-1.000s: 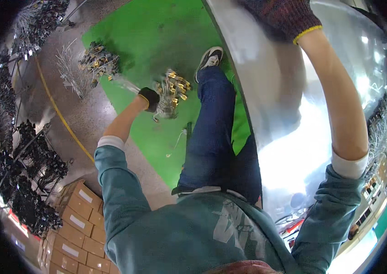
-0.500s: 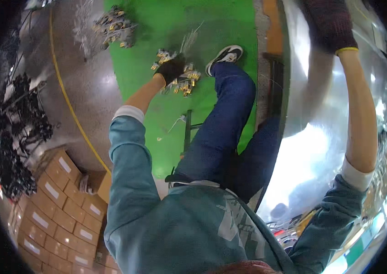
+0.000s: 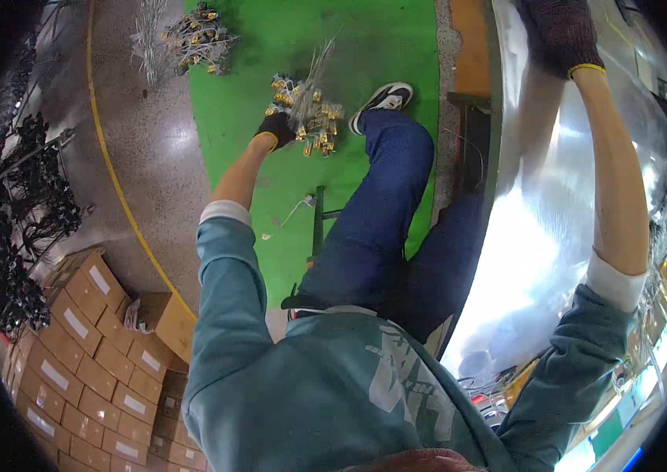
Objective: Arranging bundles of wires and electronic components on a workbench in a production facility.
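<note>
Wire bundle [image 3: 308, 110] upright, long axis vertical, left hand [image 3: 276, 128] fingers clenched round it; right hand [image 3: 558, 35] fingers unclear

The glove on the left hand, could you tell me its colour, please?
Black with a yellow cuff band, on the left hand; head view.

The fingertips of the gloved right hand [image 3: 558, 35] were cut off by the upper edge. The fingers of the left hand [image 3: 276, 127] were hidden behind the bundle of wires [image 3: 307, 110], so its grip could not be judged. The bundle's yellow fittings were too small to be identified.
</note>
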Demonstrator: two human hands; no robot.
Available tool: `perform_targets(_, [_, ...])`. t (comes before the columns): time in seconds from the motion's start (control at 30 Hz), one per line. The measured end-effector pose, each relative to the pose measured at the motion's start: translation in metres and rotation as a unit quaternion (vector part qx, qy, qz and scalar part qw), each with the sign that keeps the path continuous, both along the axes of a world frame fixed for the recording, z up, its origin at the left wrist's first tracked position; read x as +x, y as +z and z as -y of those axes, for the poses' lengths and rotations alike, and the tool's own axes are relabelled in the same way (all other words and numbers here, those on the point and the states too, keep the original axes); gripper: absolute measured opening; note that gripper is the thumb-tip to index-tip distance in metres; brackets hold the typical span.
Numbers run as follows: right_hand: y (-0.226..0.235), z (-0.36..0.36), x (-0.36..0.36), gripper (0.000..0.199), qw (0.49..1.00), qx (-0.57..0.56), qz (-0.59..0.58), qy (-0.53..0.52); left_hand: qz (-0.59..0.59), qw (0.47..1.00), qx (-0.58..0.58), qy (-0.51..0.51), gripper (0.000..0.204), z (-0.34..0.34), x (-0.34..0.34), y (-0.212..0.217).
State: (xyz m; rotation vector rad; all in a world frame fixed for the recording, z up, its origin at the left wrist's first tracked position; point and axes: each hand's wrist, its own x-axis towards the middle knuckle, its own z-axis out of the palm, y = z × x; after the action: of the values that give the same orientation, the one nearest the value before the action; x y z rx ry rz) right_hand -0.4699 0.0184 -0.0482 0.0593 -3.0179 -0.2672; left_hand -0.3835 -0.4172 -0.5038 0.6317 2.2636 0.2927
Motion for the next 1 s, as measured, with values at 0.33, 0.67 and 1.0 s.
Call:
perform_targets(0.33, [-0.018,0.007,-0.003,0.036,0.979,-0.197,-0.035,0.038,0.034,0.974,-0.104,0.198,0.034,0.112,0.122,-0.014])
perform_targets(0.67, [-0.025,-0.006,-0.003,0.033,0.994,0.061,-0.016,0.093,0.005,0.992,-0.084,-0.099,0.026,0.142,0.126,0.035])
perform_targets(1.0, [-0.017,0.005,0.015,0.048,0.996,0.026,-0.084,0.023,0.302,0.748,0.246,0.537,0.022,0.162,0.181,0.238])
